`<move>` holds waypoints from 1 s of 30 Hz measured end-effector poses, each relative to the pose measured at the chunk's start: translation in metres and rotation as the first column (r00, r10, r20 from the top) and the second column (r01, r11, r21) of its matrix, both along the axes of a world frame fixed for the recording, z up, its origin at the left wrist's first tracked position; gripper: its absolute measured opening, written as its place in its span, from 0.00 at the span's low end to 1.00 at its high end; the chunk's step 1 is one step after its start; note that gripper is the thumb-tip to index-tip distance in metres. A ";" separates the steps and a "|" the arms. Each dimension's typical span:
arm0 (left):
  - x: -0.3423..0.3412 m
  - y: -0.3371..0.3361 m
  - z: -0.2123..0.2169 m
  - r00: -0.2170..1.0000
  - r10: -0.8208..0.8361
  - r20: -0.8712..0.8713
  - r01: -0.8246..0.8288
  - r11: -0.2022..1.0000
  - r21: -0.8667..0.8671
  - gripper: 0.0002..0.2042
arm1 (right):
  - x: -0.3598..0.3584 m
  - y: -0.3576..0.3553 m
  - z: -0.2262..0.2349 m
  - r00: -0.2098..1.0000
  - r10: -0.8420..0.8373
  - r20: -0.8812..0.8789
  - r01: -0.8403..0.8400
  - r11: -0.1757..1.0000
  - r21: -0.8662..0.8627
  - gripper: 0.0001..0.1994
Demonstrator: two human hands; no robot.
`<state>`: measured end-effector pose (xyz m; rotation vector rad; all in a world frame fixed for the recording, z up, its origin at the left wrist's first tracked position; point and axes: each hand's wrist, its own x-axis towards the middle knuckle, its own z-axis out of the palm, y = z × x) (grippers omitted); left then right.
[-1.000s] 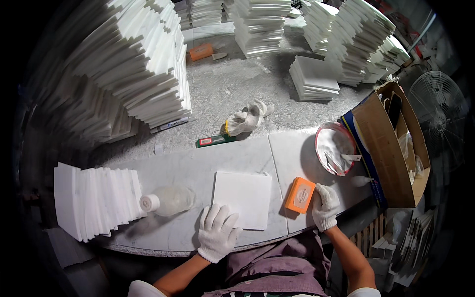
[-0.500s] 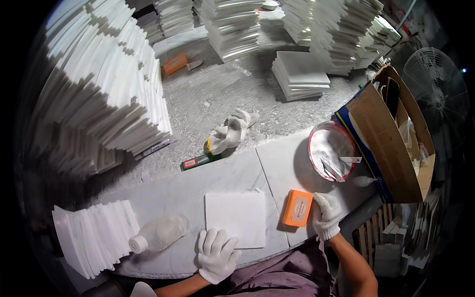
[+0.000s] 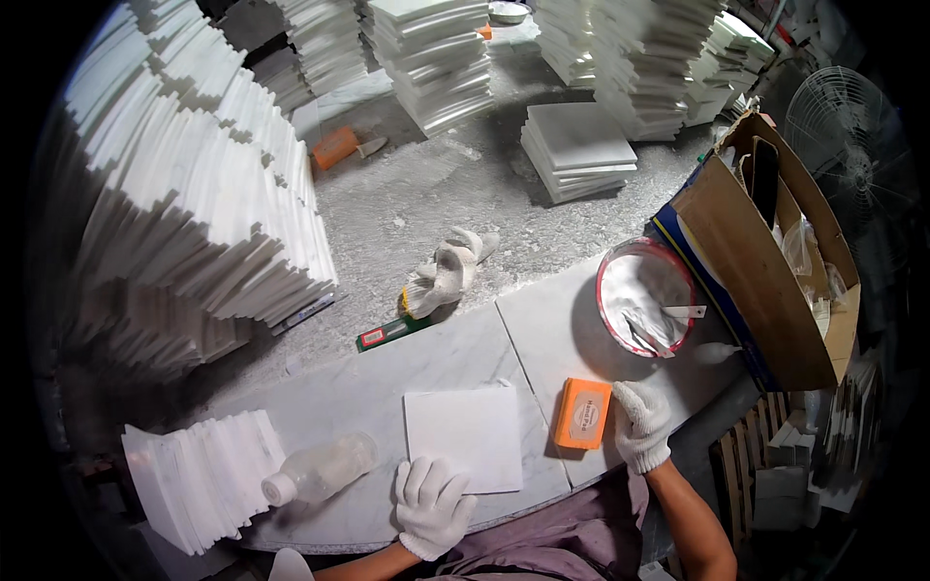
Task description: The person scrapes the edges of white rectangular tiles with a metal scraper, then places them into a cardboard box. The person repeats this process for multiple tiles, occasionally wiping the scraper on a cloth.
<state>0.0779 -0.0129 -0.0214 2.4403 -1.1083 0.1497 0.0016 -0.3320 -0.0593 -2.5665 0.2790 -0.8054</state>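
My left hand (image 3: 434, 508), in a white knit glove, lies with fingers spread over the lower left corner of a white square tile (image 3: 463, 436). My right hand (image 3: 642, 426), gloved alike, is curled closed at the right side of an orange block-shaped hand pad (image 3: 583, 414). Its palm side is hidden, so whether it holds anything does not show. The pad rests on the pale slab (image 3: 542, 334) with its labelled face up. Left of the tile, a clear plastic bottle (image 3: 325, 467) with a white cap lies on its side.
A red-rimmed tub (image 3: 644, 290) of white paste with spatulas stands right of the pad, against a cardboard box (image 3: 765, 261). White tiles (image 3: 199, 479) lean in a row at left; tall tile stacks (image 3: 194, 184) rise behind. A crumpled glove (image 3: 450, 271) lies beyond the slab.
The whole view has shifted slightly. Both hands keep their places by the tile and the orange pad.
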 end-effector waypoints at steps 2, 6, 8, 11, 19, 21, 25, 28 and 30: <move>0.000 0.001 0.002 1.000 -0.008 0.012 0.008 1.000 0.003 0.17 | -0.001 0.002 0.003 1.000 0.005 0.020 -0.005 1.000 0.004 0.19; -0.005 0.001 -0.002 0.996 0.032 0.088 -0.030 0.999 -0.028 0.16 | -0.005 0.002 0.002 0.998 0.018 0.059 -0.018 1.000 -0.001 0.17; -0.007 0.000 -0.001 0.991 0.052 0.127 -0.045 0.997 -0.056 0.16 | -0.005 0.002 -0.001 0.996 0.027 0.091 -0.030 0.999 0.038 0.15; -0.013 0.002 -0.006 0.973 0.051 0.226 -0.058 0.998 0.025 0.15 | -0.011 0.004 0.009 0.994 0.009 0.111 -0.021 0.994 0.103 0.14; -0.036 -0.006 -0.025 0.930 0.205 0.304 -0.216 0.976 0.000 0.15 | -0.021 0.001 0.008 0.987 -0.037 0.153 0.006 0.979 0.202 0.12; -0.038 -0.004 -0.026 0.918 0.216 0.332 -0.235 0.972 0.020 0.15 | -0.024 0.002 0.007 0.985 -0.041 0.170 -0.002 0.970 0.244 0.13; -0.038 -0.013 -0.019 0.914 0.209 0.348 -0.245 0.967 0.063 0.14 | -0.025 -0.004 -0.010 0.961 -0.017 0.277 -0.060 0.962 0.267 0.14; -0.040 -0.011 -0.024 0.865 0.254 0.433 -0.302 0.952 0.044 0.14 | -0.030 -0.001 -0.010 0.972 0.022 0.234 -0.086 0.960 0.265 0.13; -0.041 -0.009 -0.034 0.839 0.270 0.472 -0.301 0.954 -0.011 0.14 | -0.031 -0.006 -0.010 0.987 0.053 0.151 -0.091 0.964 0.252 0.13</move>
